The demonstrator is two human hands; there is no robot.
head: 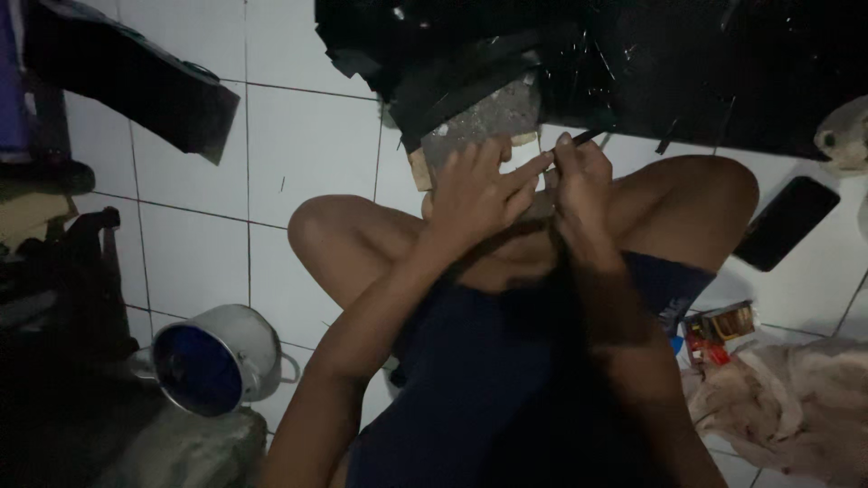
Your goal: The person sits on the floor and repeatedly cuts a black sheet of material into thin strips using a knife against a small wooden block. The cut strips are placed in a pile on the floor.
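I sit cross-legged on a white tiled floor [307,154]. My left hand [475,190] lies flat with fingers spread, pressing down on something pale that it mostly hides, in front of a grey stone block [488,117] resting on a wooden piece [419,169]. My right hand [579,172] is closed around a thin dark tool [588,137], its tip next to my left index finger. A pile of black sheet material [561,54] lies just beyond the block.
A tipped metal pot [221,357] lies at lower left. A dark phone [787,221] rests at right, a small colourful packet [719,327] and crumpled cloth [787,398] at lower right. A black flap [136,81] hangs at upper left.
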